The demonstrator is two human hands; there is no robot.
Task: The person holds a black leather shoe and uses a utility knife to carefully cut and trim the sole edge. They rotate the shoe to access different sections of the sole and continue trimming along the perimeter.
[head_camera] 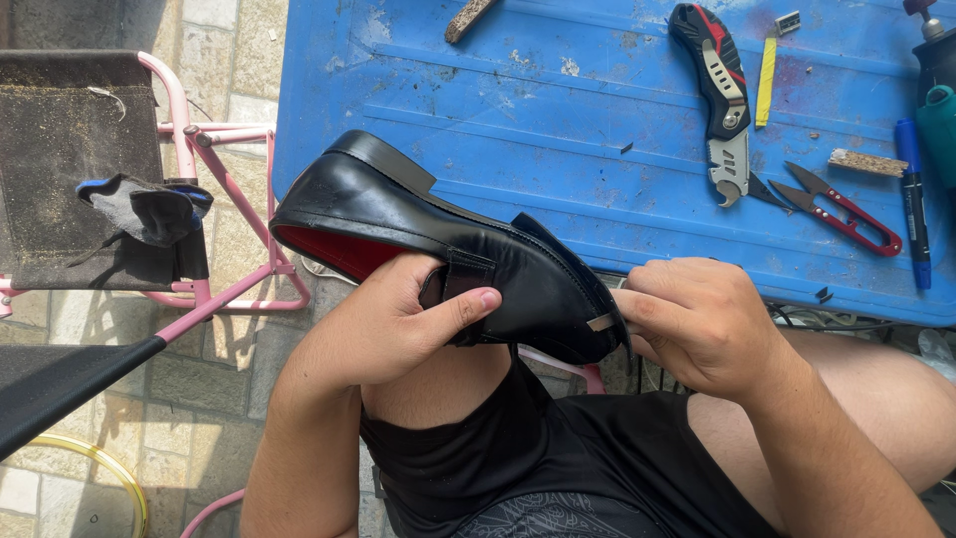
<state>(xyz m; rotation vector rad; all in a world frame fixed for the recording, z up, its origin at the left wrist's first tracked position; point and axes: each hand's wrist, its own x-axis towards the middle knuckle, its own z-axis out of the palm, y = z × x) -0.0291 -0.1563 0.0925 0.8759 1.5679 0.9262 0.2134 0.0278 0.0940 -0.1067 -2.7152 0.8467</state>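
A person's left hand (398, 319) grips a black loafer (448, 249) held above the lap, beside a blue table (558, 110); the right hand (697, 319) pinches its toe edge. Firm support and small, controlled finger pressure seem best here.

Loafer (498, 259): glossy black leather, smooth red lining; table (558, 120): scuffed blue plastic; snips (841, 207): metal blades, red handles; chair (60, 149): dusty black cloth

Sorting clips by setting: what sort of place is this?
Likely an outdoor shoe-repair spot: a black loafer held in both hands, a utility knife and thread snips on a blue plastic table, stone paving.
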